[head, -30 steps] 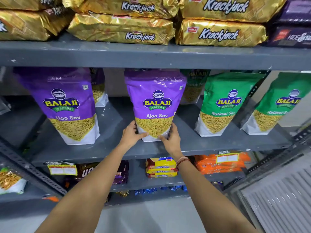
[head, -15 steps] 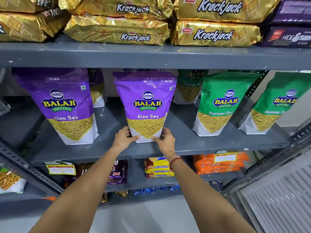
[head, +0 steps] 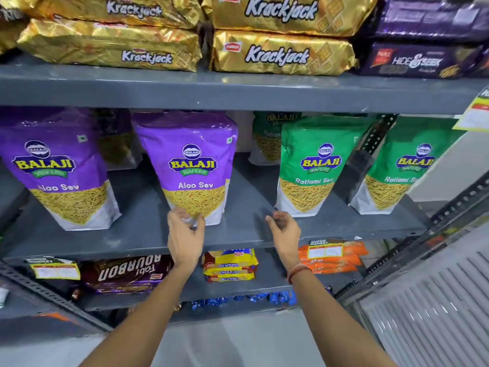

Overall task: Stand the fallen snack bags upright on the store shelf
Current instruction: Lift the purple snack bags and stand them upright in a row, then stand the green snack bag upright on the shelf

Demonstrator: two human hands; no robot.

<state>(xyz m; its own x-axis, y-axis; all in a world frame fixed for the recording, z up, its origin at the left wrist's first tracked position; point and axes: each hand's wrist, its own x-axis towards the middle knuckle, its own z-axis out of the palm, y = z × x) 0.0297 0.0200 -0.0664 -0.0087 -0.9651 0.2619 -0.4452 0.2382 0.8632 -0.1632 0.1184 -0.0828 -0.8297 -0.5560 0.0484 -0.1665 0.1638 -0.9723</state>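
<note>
Nearest the camera, 2 bare forearms reach up to the middle shelf (head: 238, 231): the left hand (head: 185, 234) hovers with loosely curled, empty fingers at the lower front of the middle purple Aloo Sev bag (head: 191, 168), whether touching it I cannot tell, while the right hand (head: 284, 229), also loosely curled and empty, hangs over bare shelf between that bag and the green Ratlami Sev bag (head: 312, 165). The purple bag stands upright, long axis vertical, directly above and behind the left hand, the nearer one; all 4 front bags stand, so I judge any fallen bag lies farther back or out of view.
</note>
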